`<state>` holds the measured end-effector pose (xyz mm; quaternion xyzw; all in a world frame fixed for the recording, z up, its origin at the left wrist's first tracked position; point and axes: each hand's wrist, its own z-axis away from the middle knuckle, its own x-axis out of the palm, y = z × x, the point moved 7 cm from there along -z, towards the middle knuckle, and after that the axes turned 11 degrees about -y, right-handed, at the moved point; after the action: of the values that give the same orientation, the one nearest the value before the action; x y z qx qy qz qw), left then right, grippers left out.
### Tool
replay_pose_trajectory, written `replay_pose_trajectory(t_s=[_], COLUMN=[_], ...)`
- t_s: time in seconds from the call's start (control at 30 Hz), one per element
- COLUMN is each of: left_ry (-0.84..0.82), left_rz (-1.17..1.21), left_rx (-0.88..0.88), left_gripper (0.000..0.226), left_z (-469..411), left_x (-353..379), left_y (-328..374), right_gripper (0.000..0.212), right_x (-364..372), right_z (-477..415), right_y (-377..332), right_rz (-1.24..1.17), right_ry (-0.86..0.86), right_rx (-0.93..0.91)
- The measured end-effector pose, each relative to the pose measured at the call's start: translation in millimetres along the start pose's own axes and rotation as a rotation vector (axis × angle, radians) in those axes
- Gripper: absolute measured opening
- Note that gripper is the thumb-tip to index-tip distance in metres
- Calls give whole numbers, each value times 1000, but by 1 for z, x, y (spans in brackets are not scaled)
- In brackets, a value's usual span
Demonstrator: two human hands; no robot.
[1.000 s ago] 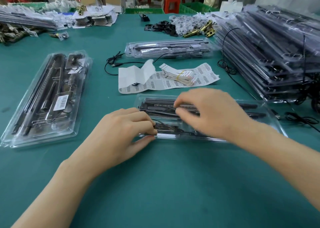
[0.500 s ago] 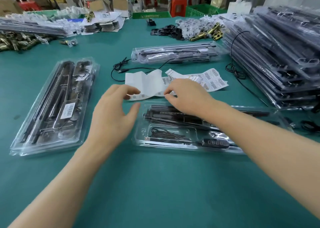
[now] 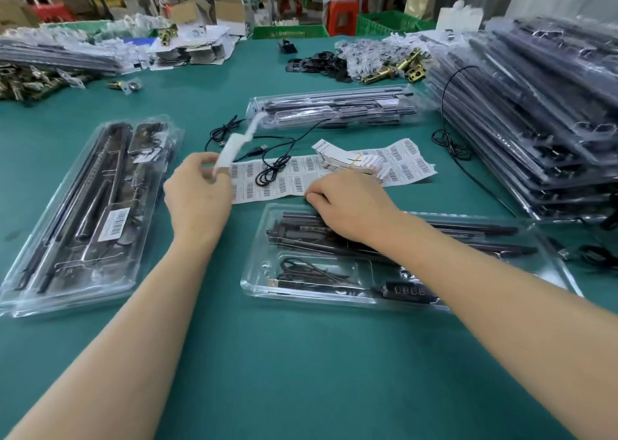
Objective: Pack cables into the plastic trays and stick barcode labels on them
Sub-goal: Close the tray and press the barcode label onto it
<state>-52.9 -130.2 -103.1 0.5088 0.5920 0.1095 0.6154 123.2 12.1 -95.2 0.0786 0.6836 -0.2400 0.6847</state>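
Head view, read from the left edge of the desk point(image 3: 301, 372) to its right.

Toward the left edge a closed tray point(image 3: 67, 301) is lying lengthwise, already wearing its barcode label point(image 3: 115, 223). I am judging it finished and parked there to keep it out of the working area.

Next, the left grip point(image 3: 197, 192) is pinching a white backing strip point(image 3: 234, 145) between thumb and forefinger. It is holding the strip up off the label sheet point(image 3: 264, 189), probably so that the printed labels beneath are lying exposed. A loose cable point(image 3: 269, 174) is resting in a coil on that sheet and is helping to weigh it down.

The right grip point(image 3: 351, 202) is curling its fingers onto the sheet's near edge. Whether it is already nipping a label I cannot tell, as the frame is not showing the fingertips clearly.

Under that wrist, toward the desk's near edge, the open tray point(image 3: 254, 282) is sitting with a cable point(image 3: 311, 271) coiled in its small left compartment and dark rods along its far side. It is lying just beside the sheet, so a peeled label is having little way to travel. I am judging this tray packed and the labelling step in hand.

Along the right edge a stack of trays point(image 3: 535, 138) is lying.
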Motion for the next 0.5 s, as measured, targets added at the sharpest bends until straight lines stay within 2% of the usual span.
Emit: replay_pose_trajectory(t_s=[0.13,0.23,0.37,0.5], left_ry=[-20,-22,7,-5], left_rz=[304,328,339,504], left_rx=[-131,-113,-137,-146], left_gripper=[25,3,18,2], left_z=[4,9,5,6], left_x=[-3,-2,-2,0], left_y=[-27,-35,-42,-45], right_gripper=[32,31,32,27], right_x=[-2,-2,-3,-5], right_z=[1,1,-1,-10], right_y=[-1,-5,-7,-14], right_rz=[7,38,70,129], right_ry=[38,33,3,-8], right_rx=[13,19,12,19])
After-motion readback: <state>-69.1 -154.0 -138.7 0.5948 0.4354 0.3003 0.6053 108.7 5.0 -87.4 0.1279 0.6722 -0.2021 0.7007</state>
